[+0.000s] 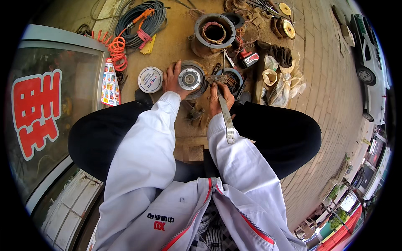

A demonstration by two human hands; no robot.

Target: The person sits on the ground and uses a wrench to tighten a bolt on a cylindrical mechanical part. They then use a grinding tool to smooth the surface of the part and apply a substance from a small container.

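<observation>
Brown grnd [178,35], metal housing [202,51] & cable coil [157,17] beyond; L hand [172,80] gripping rnd part [189,79], R hand [222,99] flat bar [227,120].

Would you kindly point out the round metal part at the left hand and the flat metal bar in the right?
Round metal part [189,79], head view: on its shiny hub.
Flat metal bar [227,118], head view: on its shank.

White car [377,69] — coiled orange hose [118,53]
</observation>
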